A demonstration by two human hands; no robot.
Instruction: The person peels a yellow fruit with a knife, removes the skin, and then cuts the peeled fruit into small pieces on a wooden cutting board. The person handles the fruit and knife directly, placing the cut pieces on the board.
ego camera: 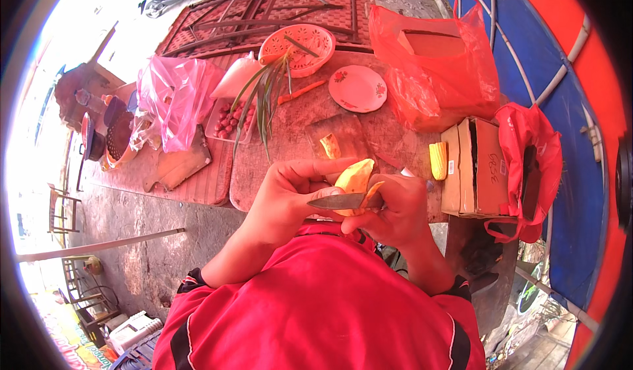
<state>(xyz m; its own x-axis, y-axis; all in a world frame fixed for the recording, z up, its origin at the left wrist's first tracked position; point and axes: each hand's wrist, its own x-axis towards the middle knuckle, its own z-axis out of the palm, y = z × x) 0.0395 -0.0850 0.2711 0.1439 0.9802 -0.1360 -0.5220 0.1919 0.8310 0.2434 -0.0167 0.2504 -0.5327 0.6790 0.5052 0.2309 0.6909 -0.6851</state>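
Observation:
My left hand (pixel 292 192) holds a peeled-looking yellow piece of fruit or vegetable (pixel 354 176) above the table's near edge. In my right hand (pixel 400 209) is a knife (pixel 336 201), its blade pointing left across the lower part of that piece. A thin strip of peel (pixel 372 194) curls up by the blade; the knife's handle is hidden in my fingers. Just beyond my hands lies a small dark wooden board (pixel 348 128), with another yellow piece with brownish skin (pixel 330 146) on it. An ear of corn (pixel 438 161) rests to the right.
A floral plate (pixel 357 89), a perforated basket (pixel 316 49), green onions (pixel 267 98) and a tub of shallots (pixel 225 125) stand farther back. Plastic bags (pixel 180 98) and a wooden board (pixel 180 162) are left. A large red bag (pixel 440 83) and cardboard box (pixel 482 172) flank the right.

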